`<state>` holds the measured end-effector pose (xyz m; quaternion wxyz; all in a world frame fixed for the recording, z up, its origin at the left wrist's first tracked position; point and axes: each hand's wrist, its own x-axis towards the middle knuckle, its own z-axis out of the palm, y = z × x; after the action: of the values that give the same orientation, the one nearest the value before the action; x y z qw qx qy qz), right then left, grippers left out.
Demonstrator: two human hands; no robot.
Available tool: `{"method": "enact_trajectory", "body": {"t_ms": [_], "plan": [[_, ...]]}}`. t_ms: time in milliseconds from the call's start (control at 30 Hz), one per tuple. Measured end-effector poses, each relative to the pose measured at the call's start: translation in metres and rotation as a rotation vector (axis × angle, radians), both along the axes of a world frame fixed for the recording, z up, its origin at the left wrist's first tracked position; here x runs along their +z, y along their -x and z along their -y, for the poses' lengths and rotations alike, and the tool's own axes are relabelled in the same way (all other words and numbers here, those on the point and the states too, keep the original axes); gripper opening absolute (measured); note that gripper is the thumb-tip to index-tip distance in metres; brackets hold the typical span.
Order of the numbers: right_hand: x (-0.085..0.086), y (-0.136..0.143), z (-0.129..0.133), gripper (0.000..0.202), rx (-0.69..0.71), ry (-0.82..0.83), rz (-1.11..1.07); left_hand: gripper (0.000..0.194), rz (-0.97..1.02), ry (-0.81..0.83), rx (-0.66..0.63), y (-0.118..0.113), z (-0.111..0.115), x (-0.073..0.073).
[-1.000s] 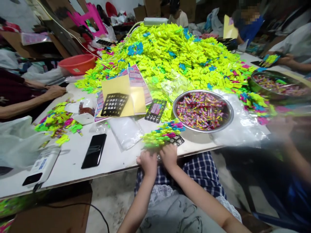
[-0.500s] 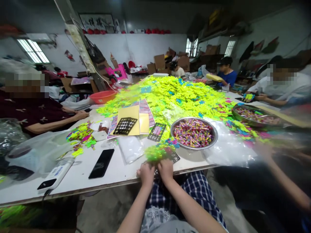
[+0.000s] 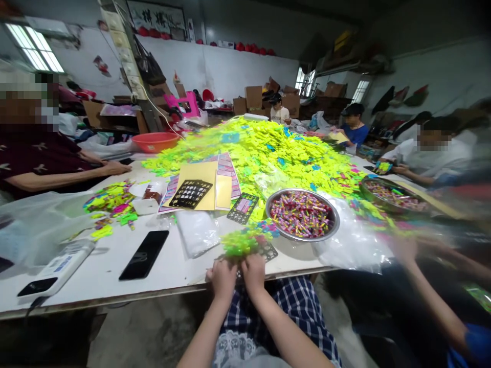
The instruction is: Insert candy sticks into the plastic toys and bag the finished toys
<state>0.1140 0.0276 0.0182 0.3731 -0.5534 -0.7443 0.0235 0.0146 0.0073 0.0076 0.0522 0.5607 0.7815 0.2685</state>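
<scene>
Side by side at the table's front edge, my left hand (image 3: 222,276) and my right hand (image 3: 253,271) have their fingers bent inward. Both are at a bunch of yellow-green pieces (image 3: 238,242), and what the fingertips pinch is too small to make out. Under and beside the bunch lies a black perforated plate (image 3: 269,251), partly covered. Pink and blue pieces (image 3: 268,226) sit just behind it. To the right stands a metal bowl (image 3: 336,225) full of small wrapped sticks. Clear plastic bags (image 3: 196,232) lie to the left of the bunch.
A large heap of yellow pieces (image 3: 284,148) covers the table's middle. A black phone (image 3: 144,255), a white device (image 3: 57,268), cards (image 3: 195,176) and a red basin (image 3: 155,143) are at left. Other people sit around; a co-worker's blurred arm (image 3: 429,291) reaches in at right.
The view has shifted, so the table's things appear further left. My hands stay together at the bunch. The co-worker's arm at the right remains blurred.
</scene>
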Motion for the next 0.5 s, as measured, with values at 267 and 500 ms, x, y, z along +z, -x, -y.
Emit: {"method": "enact_trajectory", "body": {"t_ms": [267, 500], "plan": [[0.005, -0.025, 0.024, 0.023, 0.094, -0.005, -0.041, 0.02, 0.009, 0.003, 0.095, 0.018, -0.003, 0.0], [0.075, -0.161, -0.047, 0.028, -0.031, -0.093, 0.003, 0.014, 0.056, -0.605, -0.471, -0.005, 0.04, 0.101]]}}
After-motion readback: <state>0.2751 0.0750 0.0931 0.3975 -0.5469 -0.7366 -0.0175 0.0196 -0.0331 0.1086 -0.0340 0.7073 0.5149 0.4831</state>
